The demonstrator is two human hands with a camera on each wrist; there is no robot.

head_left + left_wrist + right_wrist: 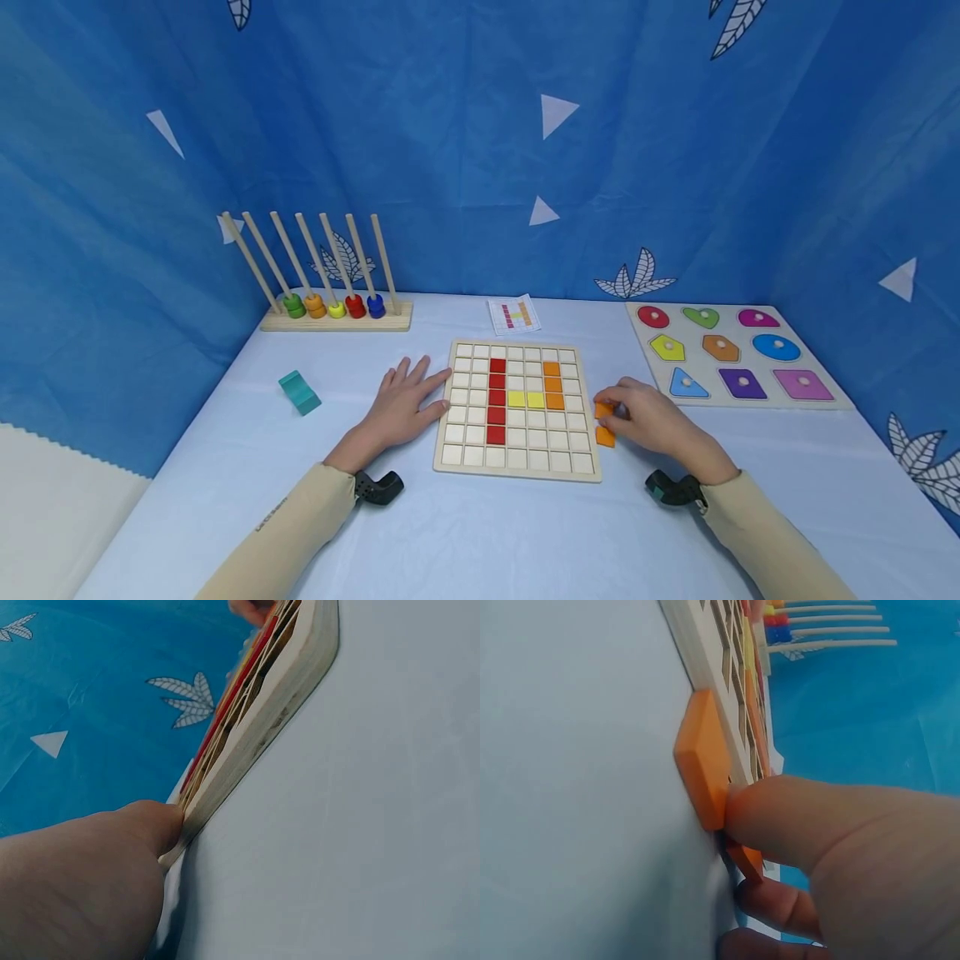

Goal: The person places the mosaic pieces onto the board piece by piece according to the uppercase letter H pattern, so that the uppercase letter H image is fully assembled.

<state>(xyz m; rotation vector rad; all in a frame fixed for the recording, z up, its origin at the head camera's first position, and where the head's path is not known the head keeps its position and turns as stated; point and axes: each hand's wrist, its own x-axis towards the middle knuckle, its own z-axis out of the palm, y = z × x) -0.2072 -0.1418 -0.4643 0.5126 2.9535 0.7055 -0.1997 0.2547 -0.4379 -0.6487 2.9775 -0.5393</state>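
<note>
A wooden grid board (517, 477) lies flat on the table with red, yellow and orange square tiles set in some of its cells. My left hand (405, 404) rests on the table with its fingers spread, index finger and thumb at the board's left edge. At the right edge, my right hand (647, 417) pinches an orange tile (746, 859) between thumb and finger. A second orange tile (703, 759) lies just nearer, beside the board and right by the thumb.
A pattern card (514, 315) lies behind the board. The peg stand with colored rings (337, 325) stands at the back left, and a teal block (300, 392) lies in front of it. To the right is a shape puzzle board (701, 389) with knobbed pieces.
</note>
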